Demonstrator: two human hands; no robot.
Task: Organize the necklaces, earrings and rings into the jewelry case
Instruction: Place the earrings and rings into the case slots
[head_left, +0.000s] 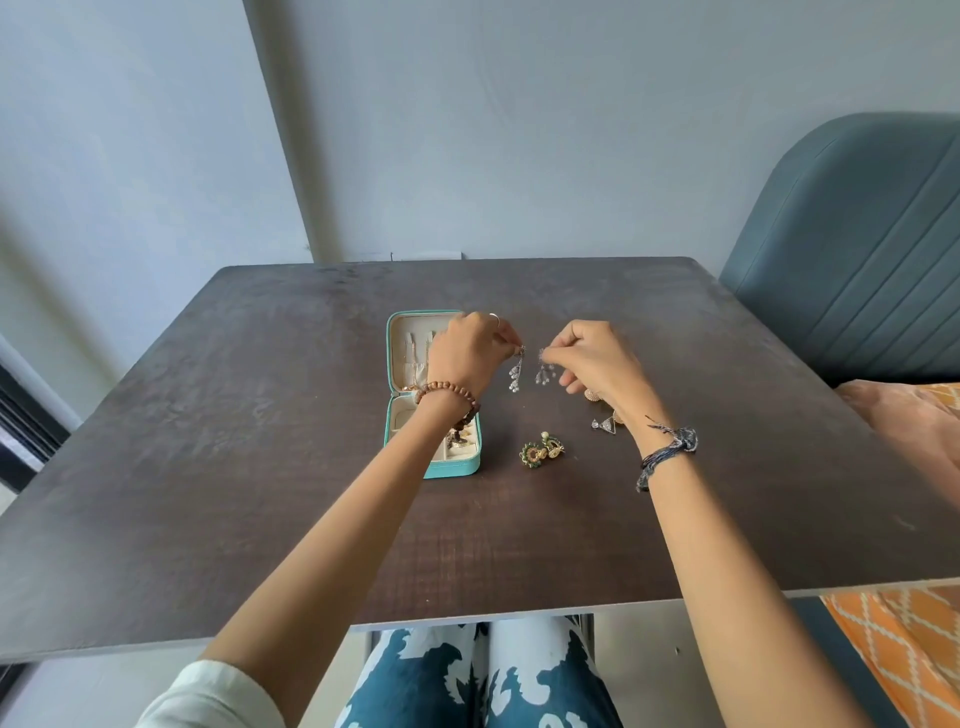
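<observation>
On the dark wooden table (260, 415), the teal jewelry case (434, 470) lies open at about 10 o'clock from the table's centre, its lid section toward 12 o'clock and its compartment tray toward 6 o'clock. The left forearm crosses over the case, so much of the tray and whatever sits in its slots is hidden; only a few gold pieces show beside the wrist, too small to name.

The left hand (467, 351) hovers above the case's lid half, at the case's 2 o'clock corner. Its thumb and fingertips are pinched together on the top of a silver drop earring (516, 370), which hangs free just to the 3 o'clock side of the hand. A wooden bead bracelet (447, 392) circles that wrist.

The right hand (597, 364) is at 3 o'clock from the left one, close but apart. Its fingertips pinch the top of a second silver drop earring (545, 370), which dangles between the 2 hands, near the first earring and not touching it. Both earrings are fine and slightly blurred, so their detail is hard to read. A dark thread band (670, 447) wraps the right wrist.

On the table at 6 o'clock from the hanging pair lie green and gold earrings (542, 450). At their 2 o'clock, a silver triangular earring (604, 425) sits partly tucked under the right wrist, and a round gold earring (591, 395) peeks out below the right palm, mostly covered.
</observation>
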